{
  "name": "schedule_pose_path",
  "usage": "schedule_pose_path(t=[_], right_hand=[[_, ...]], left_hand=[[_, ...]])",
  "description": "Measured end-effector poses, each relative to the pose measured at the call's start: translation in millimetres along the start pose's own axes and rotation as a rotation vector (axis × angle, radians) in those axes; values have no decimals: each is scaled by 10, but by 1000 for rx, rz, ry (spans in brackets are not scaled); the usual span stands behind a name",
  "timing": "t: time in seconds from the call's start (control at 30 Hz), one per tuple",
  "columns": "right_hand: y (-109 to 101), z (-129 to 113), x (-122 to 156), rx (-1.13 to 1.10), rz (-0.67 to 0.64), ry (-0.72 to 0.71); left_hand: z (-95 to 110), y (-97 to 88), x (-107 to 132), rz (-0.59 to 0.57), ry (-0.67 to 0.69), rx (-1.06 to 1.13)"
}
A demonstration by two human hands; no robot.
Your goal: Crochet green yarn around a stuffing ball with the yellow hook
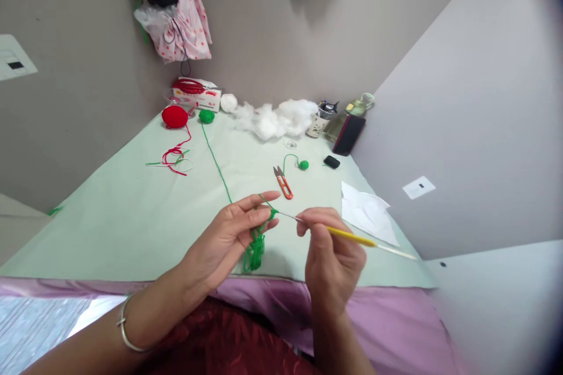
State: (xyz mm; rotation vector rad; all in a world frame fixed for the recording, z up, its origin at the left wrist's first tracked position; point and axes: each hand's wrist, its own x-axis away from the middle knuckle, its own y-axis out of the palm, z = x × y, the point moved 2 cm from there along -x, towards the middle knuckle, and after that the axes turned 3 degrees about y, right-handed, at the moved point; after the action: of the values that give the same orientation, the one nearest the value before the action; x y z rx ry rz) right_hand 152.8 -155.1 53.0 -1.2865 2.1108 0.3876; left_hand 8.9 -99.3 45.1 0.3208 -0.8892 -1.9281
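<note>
My left hand (235,231) pinches a small piece of green crochet work (273,212) between thumb and fingers. A bundle of looped green yarn (255,251) dangles below those fingers. From a green yarn ball (206,116) at the back, a strand (215,158) runs across the table to my left hand. My right hand (332,252) is closed around a crochet hook with a yellow grip (352,235), held like a pen. The hook's thin metal tip points left and meets the green work; whether it sits inside a stitch is too small to tell.
Orange thread snips (284,183) and a small green crocheted ball (303,164) lie beyond my hands. Red yarn (175,117), white stuffing (272,120), a pen cup (319,123) and a phone (349,135) line the back. White paper (367,211) lies at right.
</note>
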Motion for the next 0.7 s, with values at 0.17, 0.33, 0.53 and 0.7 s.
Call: schedule_pose_path(t=[0.17,0.33,0.53,0.7], right_hand=[[52,-2,-32,-137,-103,78],[66,41,-1,-198,-77,128],[49,97,-10,-356,-77,234],[39,92,-3,-387,-117,207]], left_hand=[[-4,1,33,-19,86,-222],[1,-4,33,28,117,-194],[28,17,33,17,115,-183],[37,-2,54,39,117,-209]])
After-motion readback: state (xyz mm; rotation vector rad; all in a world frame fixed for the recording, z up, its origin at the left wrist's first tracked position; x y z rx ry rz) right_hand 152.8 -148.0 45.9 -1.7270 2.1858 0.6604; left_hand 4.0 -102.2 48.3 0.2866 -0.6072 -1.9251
